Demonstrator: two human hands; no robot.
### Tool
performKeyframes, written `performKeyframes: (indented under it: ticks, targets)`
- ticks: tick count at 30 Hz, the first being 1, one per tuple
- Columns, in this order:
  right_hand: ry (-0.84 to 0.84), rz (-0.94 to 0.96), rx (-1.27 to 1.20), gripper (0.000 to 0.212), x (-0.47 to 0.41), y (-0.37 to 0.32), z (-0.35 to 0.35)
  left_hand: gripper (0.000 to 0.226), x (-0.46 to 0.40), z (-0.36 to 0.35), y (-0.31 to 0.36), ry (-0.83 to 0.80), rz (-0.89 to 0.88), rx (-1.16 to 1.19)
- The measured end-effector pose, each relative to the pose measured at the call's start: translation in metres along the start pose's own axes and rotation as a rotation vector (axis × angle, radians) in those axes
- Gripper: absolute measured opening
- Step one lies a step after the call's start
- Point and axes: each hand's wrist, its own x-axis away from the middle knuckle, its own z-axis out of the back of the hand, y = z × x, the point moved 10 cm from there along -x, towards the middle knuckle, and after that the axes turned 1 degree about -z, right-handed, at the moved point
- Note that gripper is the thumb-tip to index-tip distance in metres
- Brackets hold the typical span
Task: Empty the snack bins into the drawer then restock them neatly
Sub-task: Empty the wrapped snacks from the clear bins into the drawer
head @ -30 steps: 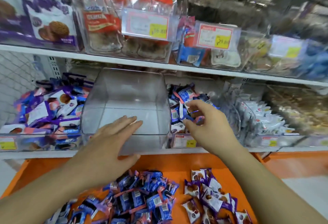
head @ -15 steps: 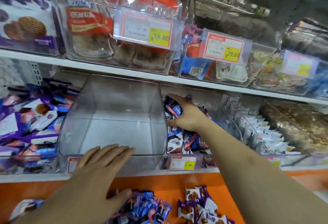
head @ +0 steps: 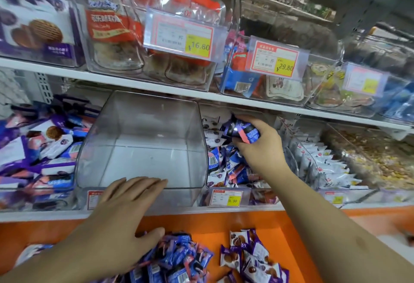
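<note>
An empty clear plastic bin (head: 143,125) sits on the middle shelf. My left hand (head: 125,211) rests on its front rim with straight fingers. Right of it, a second bin (head: 226,195) holds blue and white snack packets (head: 224,161). My right hand (head: 257,146) reaches into that bin and grips a bunch of blue packets (head: 240,130) lifted above the pile. Below the shelf, the orange drawer (head: 201,226) holds a heap of blue packets (head: 179,260) and a smaller group of purple cookie packets (head: 251,258).
A full bin of purple and white packets (head: 38,148) stands at the left. White packets (head: 320,164) and a bin of yellowish snacks (head: 369,161) fill the right. The upper shelf (head: 156,90) carries bins with price tags overhead.
My right hand went deep into the right bin, closed on a bunch of blue packets and lifted them. My left hand stayed on the empty bin's front rim. The camera moved closer.
</note>
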Motion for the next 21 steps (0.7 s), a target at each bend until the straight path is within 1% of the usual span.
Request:
performKeyframes:
  ticks: [3, 6, 7, 9, 10, 12, 13, 14, 17, 19, 21]
  targets:
    - [0.002, 0.000, -0.144, 0.051, 0.039, -0.025, 0.019, 0.081, 0.004, 0.007, 0.002, 0.000, 0.042, 0.123]
    - [-0.100, -0.018, -0.315, 0.053, 0.086, -0.050, 0.012, 0.076, 0.014, 0.023, 0.023, 0.071, 0.027, 0.302]
    - [-0.138, -0.031, -0.362, 0.053, 0.100, -0.058, 0.006, 0.079, 0.018, 0.025, 0.031, 0.067, 0.029, 0.413]
    - [-0.217, -0.045, -0.436, 0.052, 0.126, -0.074, -0.011, 0.087, 0.029, 0.017, 0.043, -0.031, 0.095, 0.739]
    - [-0.266, -0.063, -0.493, 0.051, 0.138, -0.080, -0.021, 0.085, 0.036, 0.011, 0.050, -0.093, 0.134, 0.931]
    - [-0.354, -0.138, -0.677, 0.051, 0.160, -0.089, -0.043, 0.066, 0.053, 0.007, 0.063, -0.169, 0.166, 1.335]
    - [-0.382, -0.193, -0.785, 0.052, 0.169, -0.091, -0.054, 0.059, 0.061, 0.008, 0.067, -0.194, 0.185, 1.475]
    - [-0.395, -0.259, -0.895, 0.052, 0.178, -0.091, -0.063, 0.058, 0.068, 0.010, 0.067, -0.191, 0.195, 1.535]
    - [-0.380, -0.440, -1.180, 0.054, 0.195, -0.089, -0.083, 0.061, 0.086, 0.008, 0.050, -0.117, 0.250, 1.544]
    - [-0.376, -0.514, -1.264, 0.055, 0.203, -0.086, -0.092, 0.059, 0.097, 0.007, 0.040, -0.086, 0.291, 1.526]
    - [-0.423, -0.583, -1.281, 0.058, 0.208, -0.083, -0.101, 0.051, 0.103, 0.005, 0.037, -0.083, 0.303, 1.527]
